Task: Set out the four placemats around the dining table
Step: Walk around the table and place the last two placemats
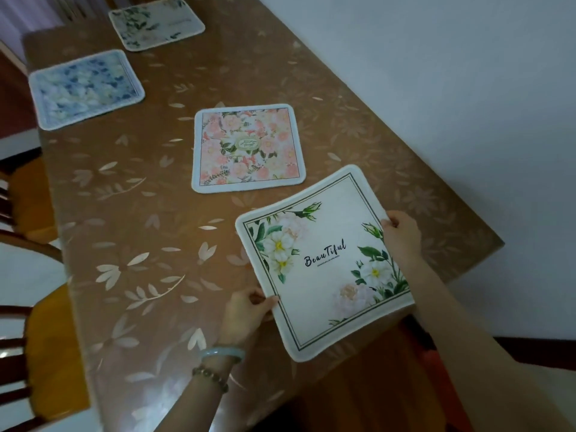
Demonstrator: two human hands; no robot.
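Observation:
A white placemat with green leaves, white flowers and the word "Beautiful" [324,260] is held over the near right corner of the table. My left hand [246,310] grips its near left edge and my right hand [400,235] grips its right edge. A pink floral placemat [247,148] lies flat just beyond it. A blue floral placemat [85,88] lies by the far left edge. A pale placemat with dark green leaves [156,23] lies at the far end.
The long brown table [140,213] has a glossy leaf-patterned cover. Wooden chairs with orange seats [50,344] stand along its left side. A white wall [452,88] runs close along the right side.

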